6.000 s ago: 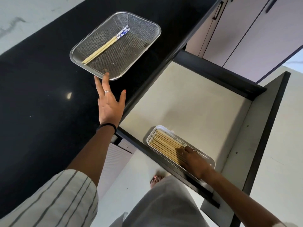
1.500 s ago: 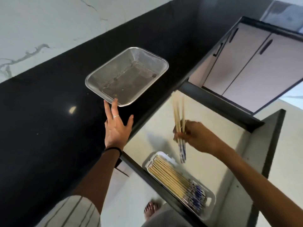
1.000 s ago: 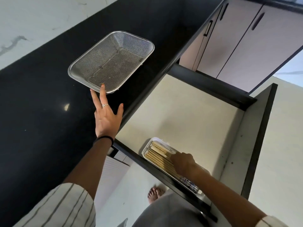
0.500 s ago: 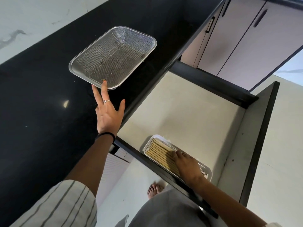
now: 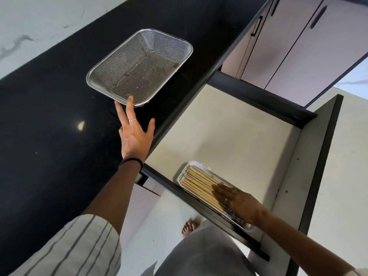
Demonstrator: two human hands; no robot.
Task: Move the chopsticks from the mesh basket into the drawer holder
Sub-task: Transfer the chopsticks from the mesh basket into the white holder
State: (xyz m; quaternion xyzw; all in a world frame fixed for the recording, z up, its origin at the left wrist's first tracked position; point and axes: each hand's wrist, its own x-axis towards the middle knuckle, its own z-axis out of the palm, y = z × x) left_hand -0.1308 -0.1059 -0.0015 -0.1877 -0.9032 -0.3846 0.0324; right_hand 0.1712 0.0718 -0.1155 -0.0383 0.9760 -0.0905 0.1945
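Observation:
The silver mesh basket (image 5: 103, 70) sits on the black counter with nothing in it. My left hand (image 5: 135, 134) lies flat on the counter, fingers spread, its middle fingertip touching the basket's near rim. In the open drawer, the white holder (image 5: 184, 172) near the front edge is filled with several pale wooden chopsticks (image 5: 199, 182) lying side by side. My right hand (image 5: 239, 204) rests flat on top of them with straight fingers, covering their blue-patterned ends.
The black counter (image 5: 49, 126) runs along the left, with a marble wall behind. The drawer (image 5: 239, 136) has a bare cream floor and dark side walls. Closed cabinet doors (image 5: 298, 46) stand beyond it. My foot (image 5: 190, 228) is on the floor below.
My right hand carried the last pair from the basket into the holder. It now lies flat on the chopsticks. My left hand stayed at the basket's rim.

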